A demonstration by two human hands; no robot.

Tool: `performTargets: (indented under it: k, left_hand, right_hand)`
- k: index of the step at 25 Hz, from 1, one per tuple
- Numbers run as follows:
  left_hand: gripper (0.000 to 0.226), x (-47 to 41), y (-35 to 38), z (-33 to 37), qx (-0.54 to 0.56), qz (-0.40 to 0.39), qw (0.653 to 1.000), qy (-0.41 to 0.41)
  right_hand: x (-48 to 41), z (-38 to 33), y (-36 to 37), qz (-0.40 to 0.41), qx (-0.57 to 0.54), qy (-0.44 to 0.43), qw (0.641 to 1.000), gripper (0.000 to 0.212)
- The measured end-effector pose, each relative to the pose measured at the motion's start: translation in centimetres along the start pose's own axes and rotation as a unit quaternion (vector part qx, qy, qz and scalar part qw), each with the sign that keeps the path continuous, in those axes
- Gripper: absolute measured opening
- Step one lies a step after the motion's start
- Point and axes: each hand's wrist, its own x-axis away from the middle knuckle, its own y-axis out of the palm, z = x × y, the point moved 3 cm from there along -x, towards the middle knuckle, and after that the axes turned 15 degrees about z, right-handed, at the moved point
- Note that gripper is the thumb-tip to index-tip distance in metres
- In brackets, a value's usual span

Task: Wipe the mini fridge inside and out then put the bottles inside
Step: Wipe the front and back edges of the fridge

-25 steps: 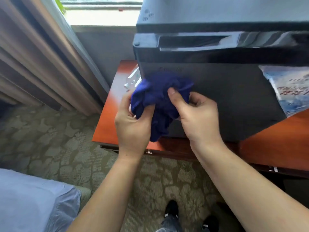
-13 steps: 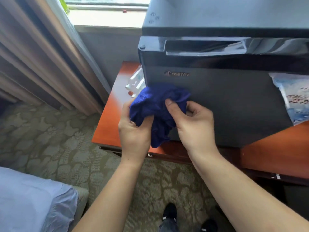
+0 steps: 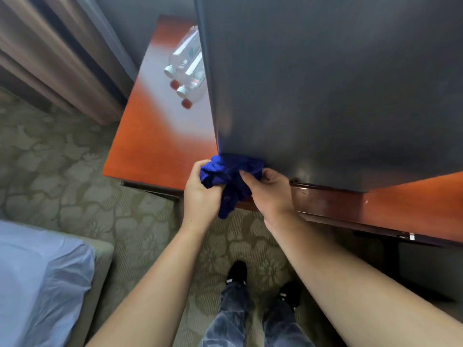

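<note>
While both hands bunch the blue cloth [image 3: 229, 175] against the mini fridge [image 3: 325, 96] door's lower left corner, left hand [image 3: 200, 191] and right hand [image 3: 269, 191] fingers clench its folds; bottles [image 3: 186, 66] lie beside the fridge

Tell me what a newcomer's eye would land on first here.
First, the bright blue cloth, bunched between the left hand and the right hand at the bottom left corner of the big dark fridge that fills the upper right. Next, the clear bottles lying on the orange table, just left of the fridge.
</note>
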Motion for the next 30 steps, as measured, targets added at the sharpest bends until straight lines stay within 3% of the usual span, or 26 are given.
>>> performTargets:
  k: [3, 7, 13, 18, 26, 30]
  left_hand:
    - [0.025, -0.5, 1.3, -2.3, -0.054, -0.007, 0.998, -0.044]
    - [0.023, 0.9, 3.2, -2.2, -0.061, 0.008, 0.997, -0.048]
    - [0.034, 5.6, 9.7, -1.9, -0.067, -0.005, 0.997, -0.04]
    - [0.03, 10.2, 15.6, 0.2, -0.087, -0.004, 0.996, -0.025]
    - [0.023, 19.1, 26.3, 3.6, -0.093, -0.05, 0.994, -0.025]
    - [0.021, 20.7, 27.0, 5.0, -0.051, -0.032, 0.998, -0.037]
  right_hand:
    - [-1.4, 2.3, 0.4, 0.011, 0.034, 0.019, 0.999, 0.057]
    - [-3.0, 3.4, -1.3, 0.017, 0.057, 0.028, 0.998, 0.029]
    - [-5.5, 4.7, -9.6, 0.093, 0.053, 0.039, 0.993, 0.02]
    - [-8.8, 6.1, -16.8, 0.122, 0.024, 0.055, 0.991, 0.012]
    - [-12.4, 6.1, -28.9, 0.219, -0.069, 0.063, 0.971, 0.022]
    - [-12.3, 3.3, -30.8, 0.212, -0.102, 0.029, 0.972, 0.025]
